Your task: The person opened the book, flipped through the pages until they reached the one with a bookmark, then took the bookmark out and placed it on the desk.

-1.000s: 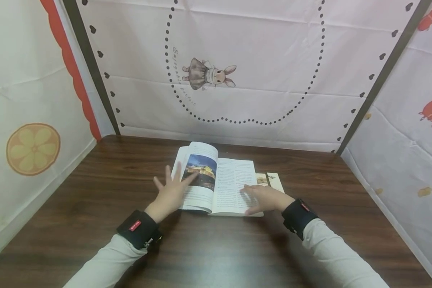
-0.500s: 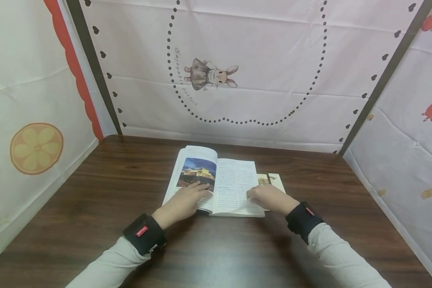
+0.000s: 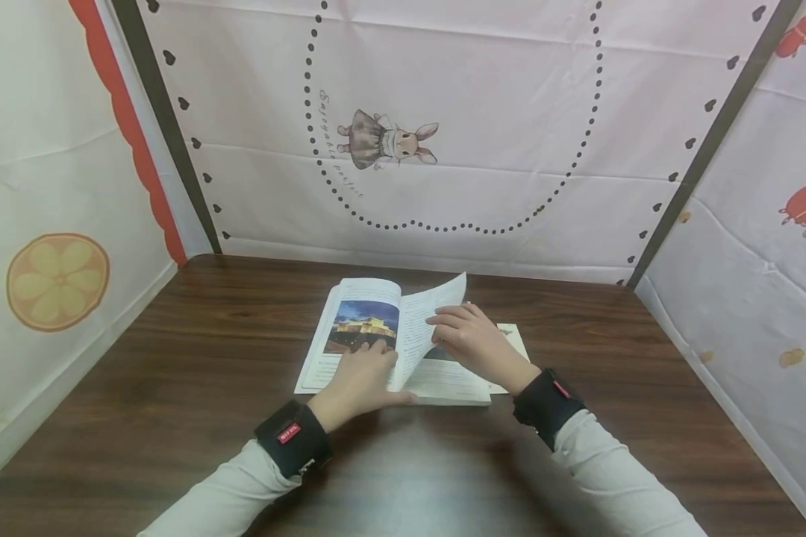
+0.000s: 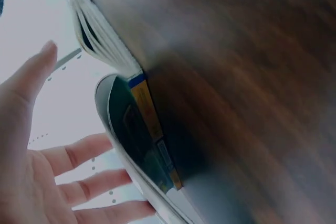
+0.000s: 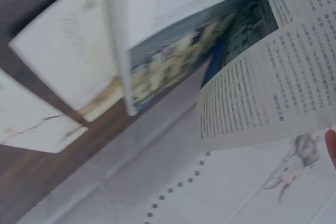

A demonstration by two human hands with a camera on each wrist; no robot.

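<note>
Dark wooden table [image 3: 175,388] inside printed fabric walls [image 3: 483,112]; open book [image 3: 383,339] lies at table centre, spine toward the person. All else is placed relative to the book. Left hand [image 3: 363,377] now rests flat, fingers straight, on the left page with the building photo [image 3: 366,327]; half a second ago it sat lower, near the bottom edge. Right hand [image 3: 470,339] was flat on the right page; it now pinches one leaf [image 3: 433,313] and has lifted it upright, mid-turn. Small card [image 3: 513,335] lies just right of the book, partly under it.
</note>
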